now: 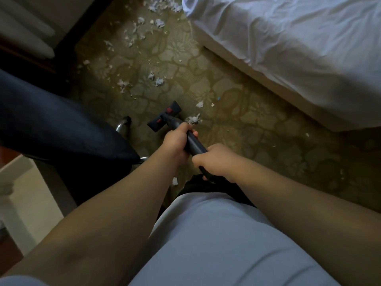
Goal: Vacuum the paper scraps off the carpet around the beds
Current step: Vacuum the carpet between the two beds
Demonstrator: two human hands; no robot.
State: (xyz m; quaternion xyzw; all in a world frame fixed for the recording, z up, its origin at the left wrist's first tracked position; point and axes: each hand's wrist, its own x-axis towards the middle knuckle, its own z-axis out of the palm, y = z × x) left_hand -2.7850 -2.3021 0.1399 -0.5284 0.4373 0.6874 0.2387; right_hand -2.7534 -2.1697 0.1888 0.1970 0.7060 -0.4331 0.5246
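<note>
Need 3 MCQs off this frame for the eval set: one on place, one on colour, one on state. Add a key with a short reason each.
1. Where does the vacuum head sit?
A. On the carpet, between the dark chair and the bed
B. On top of the bed
C. On the chair seat

2. What colour are the two tabs on the head?
A. Yellow
B. Red
C. Green

3. How is the wand held?
A. By one hand only
B. By no hand, lying loose on the floor
C. Left hand and right hand both grip it

Key:
1 A: the head rests on the patterned carpet, with the chair to its left and the bed to its right.
2 B: both tabs show red against the dark head.
3 C: the fingers of both hands curl round the wand, the left hand further forward.
</note>
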